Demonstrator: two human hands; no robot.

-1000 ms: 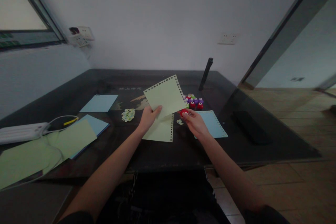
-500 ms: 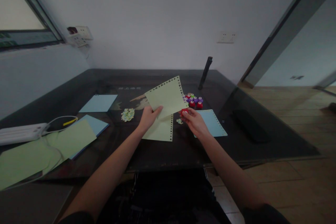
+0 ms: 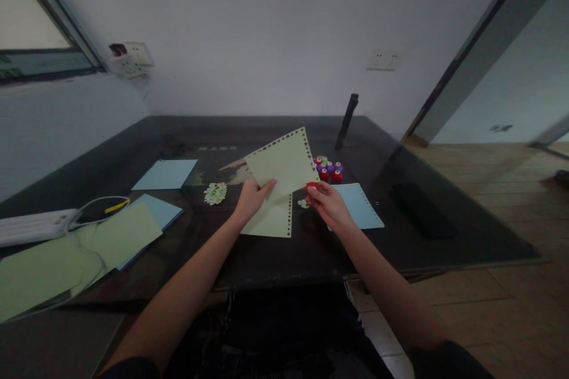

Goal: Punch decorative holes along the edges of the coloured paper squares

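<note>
Now the left hand [image 3: 251,198] pinches a light green paper sheet [image 3: 282,163] with punched holes along its edges, tilted up near the middle of the frame. Just right of it, the right hand [image 3: 326,204] squeezes a small red paper punch [image 3: 311,187] on the sheet's lower right corner. More little punches [image 3: 328,168] sit behind on the dark table [image 3: 444,249].

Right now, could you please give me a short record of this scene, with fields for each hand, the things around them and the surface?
left hand: pinches the lower corner of a green sheet punched along two edges, raised off the table
right hand: grips a small red paper punch at the sheet's right corner
beneath: second green sheet lying flat
right of hands: punched blue sheet
behind: cluster of small punches
left: pile of paper cut-outs
surface: dark glossy table
</note>
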